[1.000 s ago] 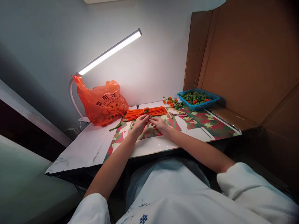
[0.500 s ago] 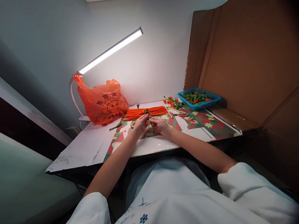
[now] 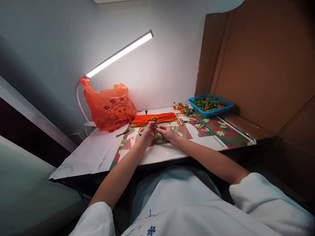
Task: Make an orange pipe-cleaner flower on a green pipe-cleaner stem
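Observation:
A small orange flower [image 3: 154, 119] with a green base pokes up from the fingertips of my left hand [image 3: 148, 131], which is closed around its lower part. My right hand [image 3: 166, 132] is pinched close beside it, below the flower head. A thin pale strip seems to run between the fingers, too small to make out fully. Just behind both hands lies a bundle of orange pipe cleaners [image 3: 164, 116]. A roll of green tape [image 3: 141, 131] sits left of my left hand, partly hidden by it. Further left are short green pipe cleaners [image 3: 122, 132].
An orange plastic bag [image 3: 110, 109] stands at the back left under a lit lamp [image 3: 120, 54]. Back right, a blue basket [image 3: 211, 113] holds green and orange pieces. Near it lie finished orange flowers [image 3: 180, 107] and pink-handled scissors [image 3: 190, 121]. A cardboard wall [image 3: 258, 65] borders the right side.
The flower head has tipped slightly and sits a little lower in my left hand. My right fingers have shifted slightly at its stem. The whole view has moved a little.

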A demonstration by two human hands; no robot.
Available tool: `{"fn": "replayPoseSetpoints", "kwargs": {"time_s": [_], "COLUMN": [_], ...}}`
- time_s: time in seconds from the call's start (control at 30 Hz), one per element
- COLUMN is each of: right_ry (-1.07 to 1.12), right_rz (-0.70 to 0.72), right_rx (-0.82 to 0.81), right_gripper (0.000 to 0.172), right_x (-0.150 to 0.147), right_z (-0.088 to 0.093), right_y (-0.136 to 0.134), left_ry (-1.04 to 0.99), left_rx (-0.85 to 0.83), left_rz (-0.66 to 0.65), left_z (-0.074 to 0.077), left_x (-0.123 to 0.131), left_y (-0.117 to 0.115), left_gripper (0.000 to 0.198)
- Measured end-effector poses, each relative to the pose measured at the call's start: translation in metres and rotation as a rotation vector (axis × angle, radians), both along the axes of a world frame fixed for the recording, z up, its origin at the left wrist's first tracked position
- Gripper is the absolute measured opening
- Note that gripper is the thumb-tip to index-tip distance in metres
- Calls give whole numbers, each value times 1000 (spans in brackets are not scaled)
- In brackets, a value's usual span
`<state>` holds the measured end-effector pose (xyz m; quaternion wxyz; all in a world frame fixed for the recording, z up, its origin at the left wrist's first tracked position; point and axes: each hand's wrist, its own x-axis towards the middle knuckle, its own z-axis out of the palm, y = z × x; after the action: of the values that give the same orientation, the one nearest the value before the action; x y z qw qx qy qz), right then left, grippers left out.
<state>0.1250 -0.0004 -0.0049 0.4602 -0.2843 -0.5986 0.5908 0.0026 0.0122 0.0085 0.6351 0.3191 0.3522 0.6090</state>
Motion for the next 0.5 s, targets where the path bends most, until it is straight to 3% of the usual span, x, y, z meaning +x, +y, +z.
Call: {"fn": "replayPoseSetpoints", "kwargs": {"time_s": [0.1,0.2,0.33,0.5], "right_ry": [-157,-322,-426,-412], "right_rz": [-185,-319,-363,-363], "right_rx": [282,464,550,540], "right_gripper": [24,19,19,18], "right_x": [0,3,7,7], "right_z": [-2,-3,-4,-5], "right_y": [-1,-2,-1,0], "left_ry": [59,130,194,193], "left_rx": [26,85,147,138], "left_rz": [53,86,108,90], "left_z": [-3,-5,-5,-6], "left_x": [0,0,0,-2], "left_y": [1,0,-1,0], "left_gripper": [10,18,26,30]}}
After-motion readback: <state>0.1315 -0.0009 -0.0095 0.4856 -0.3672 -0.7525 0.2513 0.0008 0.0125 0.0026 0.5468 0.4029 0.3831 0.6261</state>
